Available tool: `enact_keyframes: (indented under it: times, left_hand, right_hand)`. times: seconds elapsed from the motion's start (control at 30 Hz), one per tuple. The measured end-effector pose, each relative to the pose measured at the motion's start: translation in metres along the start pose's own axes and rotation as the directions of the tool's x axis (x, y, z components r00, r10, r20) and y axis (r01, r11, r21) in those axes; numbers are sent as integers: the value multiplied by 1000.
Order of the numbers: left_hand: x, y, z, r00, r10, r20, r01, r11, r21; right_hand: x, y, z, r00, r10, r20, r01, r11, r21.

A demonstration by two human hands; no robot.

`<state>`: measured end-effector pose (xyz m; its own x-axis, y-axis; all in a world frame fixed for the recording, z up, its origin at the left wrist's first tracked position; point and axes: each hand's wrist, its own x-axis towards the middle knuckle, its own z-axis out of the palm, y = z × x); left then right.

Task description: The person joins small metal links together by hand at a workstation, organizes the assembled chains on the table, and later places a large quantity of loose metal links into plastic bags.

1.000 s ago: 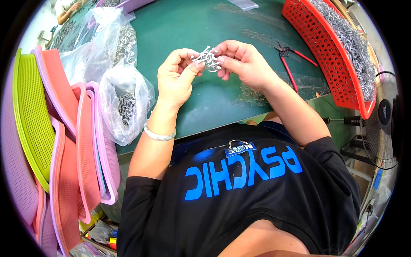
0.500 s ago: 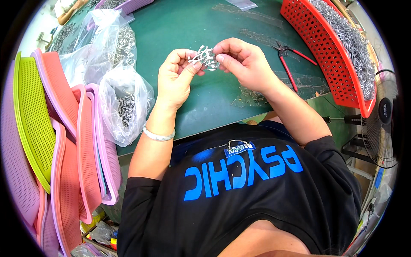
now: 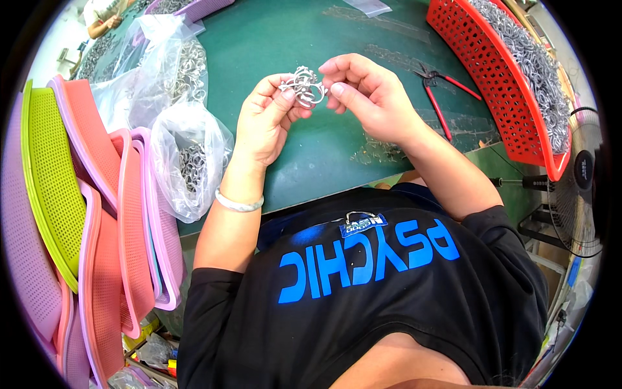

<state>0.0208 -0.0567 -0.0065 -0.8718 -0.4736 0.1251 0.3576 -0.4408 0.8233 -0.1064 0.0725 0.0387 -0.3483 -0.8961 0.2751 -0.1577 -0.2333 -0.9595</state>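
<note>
My left hand (image 3: 262,123) pinches a silver openwork metal piece (image 3: 304,87) with curling, ring-like strands, held above the green table (image 3: 311,159). Whether it is one casting or several linked parts I cannot make out. My right hand (image 3: 366,97) hovers just right of it, thumb and forefinger apart, with nothing visible between them. Left of my left wrist stands a clear plastic bag (image 3: 188,155) of small metal pieces. A larger clear bag (image 3: 146,61) with similar pieces lies behind it.
Red-handled pliers (image 3: 435,107) lie on the table at right. Beyond them stands a red perforated basket (image 3: 499,91) heaped with grey metal pieces. Stacked plastic baskets (image 3: 52,181) crowd the left side; a fan (image 3: 580,175) stands at far right. Another person's hand (image 3: 111,23) shows at the far left.
The metal piece has turned in my left hand and now shows a rounder, looped side. My right hand has come off it, its fingers opening slightly.
</note>
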Motion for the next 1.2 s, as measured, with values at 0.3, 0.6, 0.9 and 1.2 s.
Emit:
enact_keyframes:
  times: [0.3, 0.6, 0.9, 1.2]
  left_hand:
    - [0, -2, -6, 994, -88, 59, 99, 971, -218]
    - [0, -2, 1, 969, -242, 58, 240, 850, -468]
    - [-2, 1, 12, 926, -249, 285, 369, 758, -538]
    - [0, -1, 37, 872, -266, 411, 463, 722, -514]
  right_hand:
    - [4, 5, 2, 998, -41, 56, 38, 997, 61]
    - [6, 4, 3, 995, -97, 33, 96, 995, 29]
    - [4, -4, -3, 985, -172, -3, 170, 973, -154]
    - [-11, -16, -10, 949, -311, -52, 300, 942, -153]
